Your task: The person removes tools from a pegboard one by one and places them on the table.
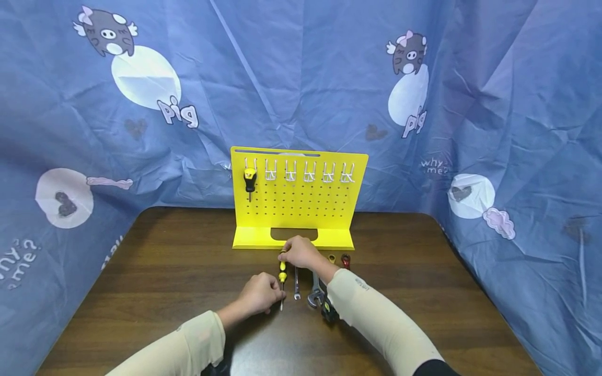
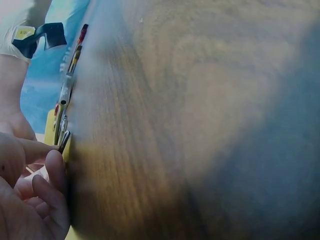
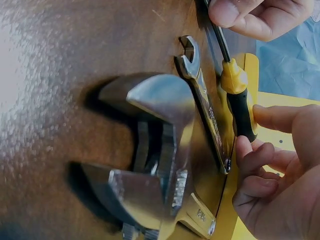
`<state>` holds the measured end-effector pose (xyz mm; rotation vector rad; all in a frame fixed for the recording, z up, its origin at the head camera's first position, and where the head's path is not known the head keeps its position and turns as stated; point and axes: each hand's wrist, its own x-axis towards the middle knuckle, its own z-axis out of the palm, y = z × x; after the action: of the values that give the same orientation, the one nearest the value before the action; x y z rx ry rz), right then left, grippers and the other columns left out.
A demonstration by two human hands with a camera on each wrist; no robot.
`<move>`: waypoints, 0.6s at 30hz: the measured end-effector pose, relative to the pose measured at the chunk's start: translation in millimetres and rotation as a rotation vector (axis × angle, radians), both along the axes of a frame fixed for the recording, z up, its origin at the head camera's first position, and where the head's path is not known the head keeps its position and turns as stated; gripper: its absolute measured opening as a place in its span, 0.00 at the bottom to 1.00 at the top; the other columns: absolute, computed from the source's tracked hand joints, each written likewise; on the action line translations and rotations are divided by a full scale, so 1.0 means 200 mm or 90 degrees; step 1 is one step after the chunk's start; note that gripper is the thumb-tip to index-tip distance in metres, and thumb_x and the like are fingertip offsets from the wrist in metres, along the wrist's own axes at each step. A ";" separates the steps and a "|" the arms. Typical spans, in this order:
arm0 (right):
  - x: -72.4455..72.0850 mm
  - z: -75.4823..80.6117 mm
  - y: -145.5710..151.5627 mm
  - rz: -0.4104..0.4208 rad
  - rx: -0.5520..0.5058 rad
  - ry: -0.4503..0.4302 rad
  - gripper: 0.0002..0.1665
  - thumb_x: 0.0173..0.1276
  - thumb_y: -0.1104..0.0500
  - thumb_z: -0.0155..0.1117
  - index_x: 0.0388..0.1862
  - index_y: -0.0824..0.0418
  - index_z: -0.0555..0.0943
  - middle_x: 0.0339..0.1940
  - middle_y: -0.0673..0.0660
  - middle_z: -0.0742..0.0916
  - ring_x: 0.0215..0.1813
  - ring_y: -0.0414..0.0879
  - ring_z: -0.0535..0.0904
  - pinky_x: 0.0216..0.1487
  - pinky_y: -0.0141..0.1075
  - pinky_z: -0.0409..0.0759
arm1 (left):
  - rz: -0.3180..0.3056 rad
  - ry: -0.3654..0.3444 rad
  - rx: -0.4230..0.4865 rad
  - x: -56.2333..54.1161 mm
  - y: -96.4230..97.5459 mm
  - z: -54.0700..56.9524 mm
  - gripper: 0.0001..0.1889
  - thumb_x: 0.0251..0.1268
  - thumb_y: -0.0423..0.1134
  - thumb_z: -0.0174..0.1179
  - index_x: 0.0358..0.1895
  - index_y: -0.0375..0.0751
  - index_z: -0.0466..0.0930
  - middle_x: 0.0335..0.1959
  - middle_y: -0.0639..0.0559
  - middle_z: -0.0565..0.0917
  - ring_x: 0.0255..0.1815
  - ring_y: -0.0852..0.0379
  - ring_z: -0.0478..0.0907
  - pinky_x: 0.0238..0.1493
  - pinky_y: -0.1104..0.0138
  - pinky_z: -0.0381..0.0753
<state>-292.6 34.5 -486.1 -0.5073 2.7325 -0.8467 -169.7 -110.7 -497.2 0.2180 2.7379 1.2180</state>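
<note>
A yellow-and-black screwdriver (image 1: 282,275) lies lengthwise in front of the pegboard, its tip toward the near side. My left hand (image 1: 260,293) pinches its thin metal shaft near the tip. The right hand (image 1: 301,253) holds the handle end between thumb and fingers; in the right wrist view the screwdriver (image 3: 240,107) spans both hands. Just right of it on the table is a small open-end wrench (image 1: 297,287). Beyond that lies a large adjustable wrench (image 3: 167,110), its jaws facing the near side and partly covered by the right arm in the head view.
A yellow pegboard (image 1: 301,209) stands at the back of the wooden table (image 1: 188,261). One stubby screwdriver (image 1: 250,180) hangs on its leftmost hook; several white hooks (image 1: 309,171) line up to the right. A red-ended tool (image 1: 345,260) and a yellow-ended one (image 1: 332,258) lie beyond the right wrist.
</note>
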 end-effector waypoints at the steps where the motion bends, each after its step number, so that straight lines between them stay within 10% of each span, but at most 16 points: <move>1: 0.00 0.00 0.00 0.001 0.004 0.001 0.10 0.63 0.52 0.74 0.26 0.53 0.84 0.21 0.47 0.82 0.23 0.40 0.72 0.24 0.32 0.67 | 0.001 0.002 0.000 0.00 0.00 0.00 0.16 0.60 0.36 0.70 0.17 0.45 0.75 0.09 0.59 0.74 0.06 0.65 0.72 0.13 0.71 0.67; 18: -0.06 0.15 -0.05 0.006 -0.064 0.027 0.14 0.71 0.53 0.67 0.48 0.61 0.87 0.37 0.52 0.88 0.22 0.40 0.75 0.24 0.32 0.73 | 0.073 -0.012 -0.019 -0.10 -0.03 0.03 0.17 0.67 0.40 0.64 0.17 0.43 0.78 0.06 0.58 0.73 0.08 0.60 0.72 0.14 0.68 0.67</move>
<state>-303.7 25.3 -456.7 -0.5638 2.7331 -0.9846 -189.2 -117.1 -491.8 0.0468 2.7847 1.1985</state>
